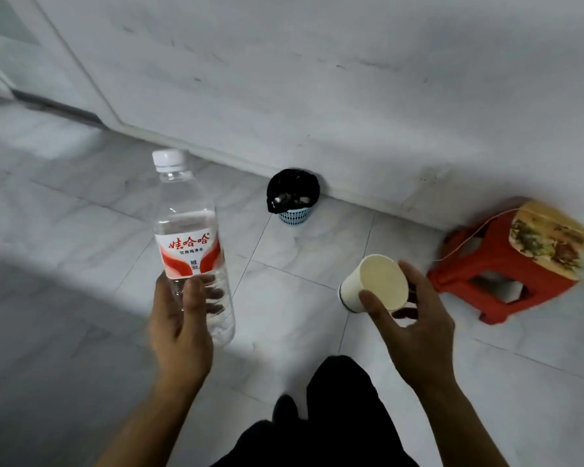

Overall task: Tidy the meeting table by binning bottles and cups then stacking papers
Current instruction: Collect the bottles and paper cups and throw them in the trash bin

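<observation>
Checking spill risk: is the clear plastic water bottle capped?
Capped: a white screw cap sits on the clear plastic water bottle held in the left hand.

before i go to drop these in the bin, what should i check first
1. Left hand grips the bottle: ok, fingers wrapped round its lower body.
2. White cap on the bottle: ok.
3. Right hand holds the paper cup: ok, pinched between thumb and fingers, tipped on its side.
4. Cup has nothing to spill: ok, no liquid shows inside.
5. Bin within reach: not ok, it stands ahead against the wall, beyond both hands.
6. Room in the bin: cannot tell, a dark liner with a few things in it.
</observation>
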{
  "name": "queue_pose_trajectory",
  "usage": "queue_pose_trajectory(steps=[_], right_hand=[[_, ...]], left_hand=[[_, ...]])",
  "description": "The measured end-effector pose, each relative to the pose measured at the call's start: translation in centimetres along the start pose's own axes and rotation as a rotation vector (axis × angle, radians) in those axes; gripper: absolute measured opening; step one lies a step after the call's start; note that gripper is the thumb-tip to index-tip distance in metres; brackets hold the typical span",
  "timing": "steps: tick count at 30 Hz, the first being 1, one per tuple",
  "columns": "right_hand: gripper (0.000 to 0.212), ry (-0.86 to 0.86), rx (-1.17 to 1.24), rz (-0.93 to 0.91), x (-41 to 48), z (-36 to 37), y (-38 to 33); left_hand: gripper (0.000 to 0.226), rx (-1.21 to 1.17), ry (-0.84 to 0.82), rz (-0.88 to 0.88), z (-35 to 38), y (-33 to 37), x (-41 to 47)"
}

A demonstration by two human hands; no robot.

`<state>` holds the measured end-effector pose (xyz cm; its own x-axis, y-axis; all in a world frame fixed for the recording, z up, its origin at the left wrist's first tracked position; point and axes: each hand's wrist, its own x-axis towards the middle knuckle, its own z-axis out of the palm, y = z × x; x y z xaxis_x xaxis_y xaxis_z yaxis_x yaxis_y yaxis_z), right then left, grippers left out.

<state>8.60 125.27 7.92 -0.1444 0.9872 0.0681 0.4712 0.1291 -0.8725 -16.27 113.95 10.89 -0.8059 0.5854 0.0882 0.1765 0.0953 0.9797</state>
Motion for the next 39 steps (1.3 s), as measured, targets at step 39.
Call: queue_pose_trajectory(steps=[39], right_hand=[[0.076,-0.603,-0.716,0.445,63.7,58.5,48.9]], left_hand=[[0.074,0.744,-0.429,-0.432,45.2,-58.4,59.2]])
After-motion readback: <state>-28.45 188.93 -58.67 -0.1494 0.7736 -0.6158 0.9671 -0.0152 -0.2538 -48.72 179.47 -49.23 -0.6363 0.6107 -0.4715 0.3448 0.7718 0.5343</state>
